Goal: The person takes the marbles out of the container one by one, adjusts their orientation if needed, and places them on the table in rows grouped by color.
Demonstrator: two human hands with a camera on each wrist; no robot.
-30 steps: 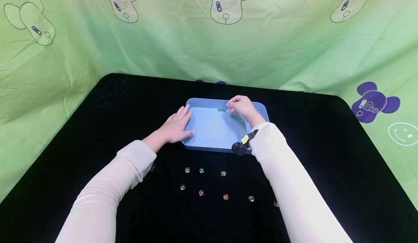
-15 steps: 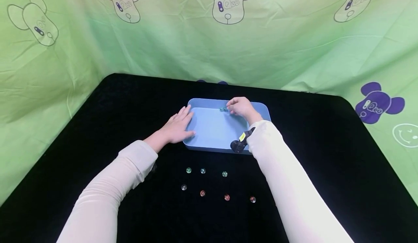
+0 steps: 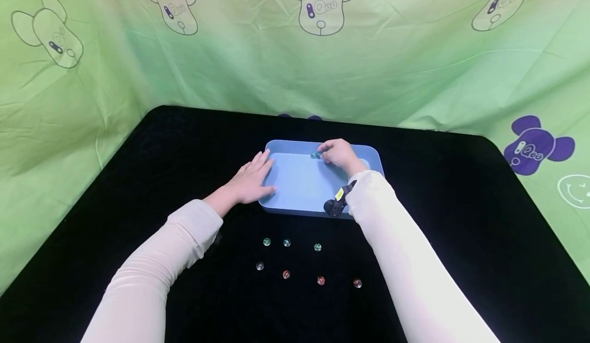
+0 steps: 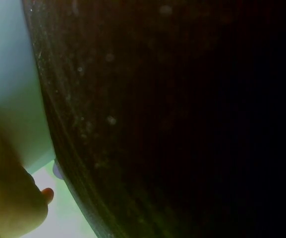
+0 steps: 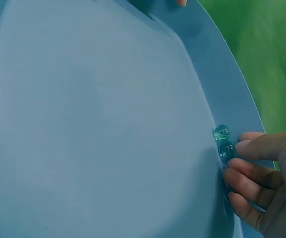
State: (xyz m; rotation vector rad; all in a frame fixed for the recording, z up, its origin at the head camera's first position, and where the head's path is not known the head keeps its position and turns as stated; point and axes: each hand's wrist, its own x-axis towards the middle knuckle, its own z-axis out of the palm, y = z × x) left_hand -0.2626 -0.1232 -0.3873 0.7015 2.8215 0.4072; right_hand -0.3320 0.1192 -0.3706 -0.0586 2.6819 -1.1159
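A shallow blue tray (image 3: 299,184) stands on the black cloth. My left hand (image 3: 251,179) lies over its left rim with fingers spread; in the left wrist view, part of that hand (image 4: 14,198) shows beside the tray wall (image 4: 14,89). At the tray's far wall, my right hand (image 3: 340,154) pinches a greenish glass marble (image 5: 226,150) at its thumb and fingertips, its other fingers loosely curled. Right beside that marble sits a second green marble (image 5: 222,133) against the wall.
In front of the tray lie green marbles (image 3: 267,241), a clear one (image 3: 260,265) and reddish ones (image 3: 321,280), in two loose rows. A black wrist camera (image 3: 335,207) overlaps the tray's near right rim. Behind the table hangs a green printed curtain (image 3: 230,77).
My right hand has shifted slightly left, its fingertips now right at the nearer marble. The left hand stays on the rim. A reddish marble at the right is now hidden by my right sleeve.
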